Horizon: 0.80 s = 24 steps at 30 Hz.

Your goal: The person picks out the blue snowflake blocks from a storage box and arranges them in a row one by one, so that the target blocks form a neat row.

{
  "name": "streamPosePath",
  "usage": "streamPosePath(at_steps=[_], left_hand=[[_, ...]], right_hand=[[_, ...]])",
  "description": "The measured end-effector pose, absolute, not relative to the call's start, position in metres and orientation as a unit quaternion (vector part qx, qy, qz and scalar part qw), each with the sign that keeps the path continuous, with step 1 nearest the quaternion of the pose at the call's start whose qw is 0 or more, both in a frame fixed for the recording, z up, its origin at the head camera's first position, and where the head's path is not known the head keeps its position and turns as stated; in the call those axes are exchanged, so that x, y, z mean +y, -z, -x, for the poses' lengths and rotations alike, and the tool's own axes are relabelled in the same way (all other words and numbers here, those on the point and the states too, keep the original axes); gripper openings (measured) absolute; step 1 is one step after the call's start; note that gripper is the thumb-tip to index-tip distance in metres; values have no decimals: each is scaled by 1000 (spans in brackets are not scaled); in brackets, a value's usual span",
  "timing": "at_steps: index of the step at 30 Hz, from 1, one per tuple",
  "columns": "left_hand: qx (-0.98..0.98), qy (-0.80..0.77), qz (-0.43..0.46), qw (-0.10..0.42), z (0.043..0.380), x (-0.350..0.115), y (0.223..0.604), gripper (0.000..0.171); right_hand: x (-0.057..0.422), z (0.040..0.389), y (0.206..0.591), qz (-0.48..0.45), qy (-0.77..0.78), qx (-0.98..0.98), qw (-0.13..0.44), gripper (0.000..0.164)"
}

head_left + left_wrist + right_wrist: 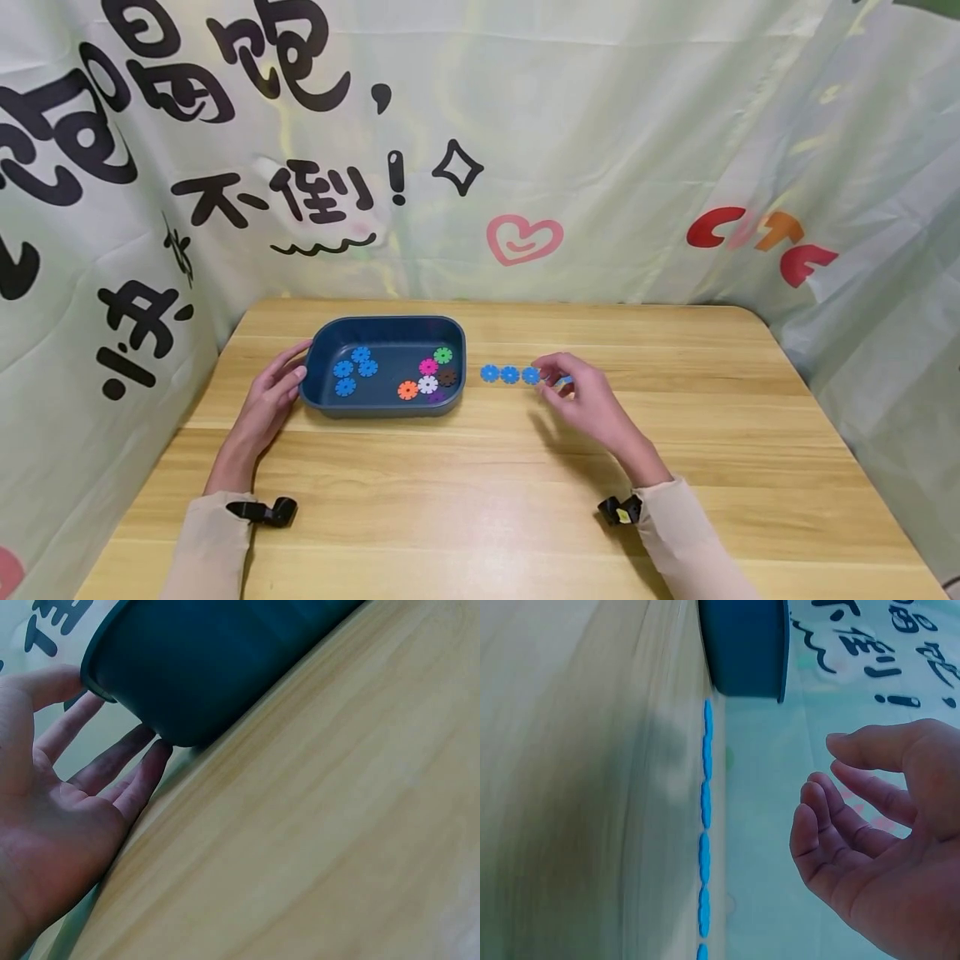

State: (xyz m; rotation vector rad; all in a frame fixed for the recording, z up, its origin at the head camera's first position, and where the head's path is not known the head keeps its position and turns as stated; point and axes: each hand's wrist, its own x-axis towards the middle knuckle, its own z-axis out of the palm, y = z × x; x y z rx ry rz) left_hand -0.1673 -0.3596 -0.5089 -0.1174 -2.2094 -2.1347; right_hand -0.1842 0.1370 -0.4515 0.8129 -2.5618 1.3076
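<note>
At the left end of a dark blue rectangular tub, my left hand rests its thumb and fingertips on the rim and outer wall. In the left wrist view, the spread fingers touch the tub's side. My right hand hovers over the right end of a row of blue snowflake discs, partly covering it. The right wrist view shows that hand with loosely bent fingers, thumb and index apart, nothing between them. The blue discs lie flat on the table in a straight line.
Inside the tub, several blue discs lie at the left. At its right are orange, pink, white, green, brown and purple discs. A printed curtain hangs behind the wooden table.
</note>
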Motion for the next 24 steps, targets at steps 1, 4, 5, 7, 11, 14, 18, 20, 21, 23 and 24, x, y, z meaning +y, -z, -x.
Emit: streamPosePath(at_steps=[1, 4, 5, 7, 11, 14, 18, 20, 21, 23, 24], left_hand=[[-719, 693, 37, 33, 167, -360, 509, 53], [-719, 693, 38, 32, 167, -360, 508, 53], [-717, 695, 39, 31, 167, -360, 508, 53], [-715, 697, 40, 31, 167, -360, 507, 52], [-716, 696, 42, 28, 167, -360, 505, 53], [-716, 697, 44, 28, 167, -361, 505, 53], [-707, 705, 48, 31, 167, -360, 507, 52], [-704, 708, 48, 32, 167, -360, 508, 52], [-703, 709, 47, 33, 167, -360, 508, 52], [-703, 709, 46, 33, 167, -360, 509, 52], [-703, 709, 46, 34, 167, -360, 509, 52]], right_hand=[[135, 183, 451, -276, -438, -852, 77, 29], [129, 179, 450, -285, -443, -847, 75, 29], [127, 178, 450, -286, -443, -846, 74, 29], [123, 177, 451, -287, -444, -846, 67, 29], [114, 177, 450, -291, -446, -844, 63, 28], [107, 177, 448, -298, -450, -840, 63, 28], [96, 178, 445, -311, -450, -835, 59, 26], [91, 179, 444, -316, -450, -833, 58, 25], [89, 180, 444, -317, -452, -832, 58, 25], [83, 181, 444, -318, -458, -828, 57, 25], [80, 182, 444, -319, -462, -825, 57, 25]])
